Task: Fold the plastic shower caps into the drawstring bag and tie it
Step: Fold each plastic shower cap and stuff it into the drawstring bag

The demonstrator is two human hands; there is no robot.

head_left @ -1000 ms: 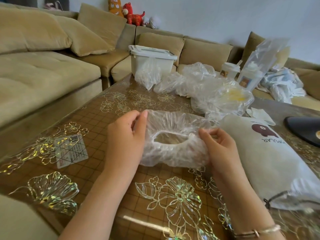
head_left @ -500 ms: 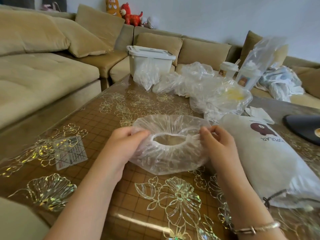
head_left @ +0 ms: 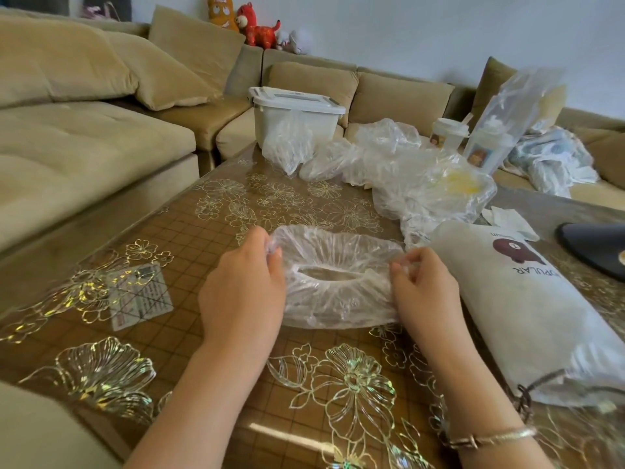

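Clear plastic shower cap (head_left: 338, 286) pinched at its edges by left hand (head_left: 243, 292) and right hand (head_left: 424, 292); white drawstring bag (head_left: 527, 313) just right of the right-hand grip.

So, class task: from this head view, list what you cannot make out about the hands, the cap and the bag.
- Left hand: fingertips hidden behind the shower cap.
- Drawstring bag: print partly cut off by its fold; contents hidden by the fabric.
- Cord: blurred near the right edge.
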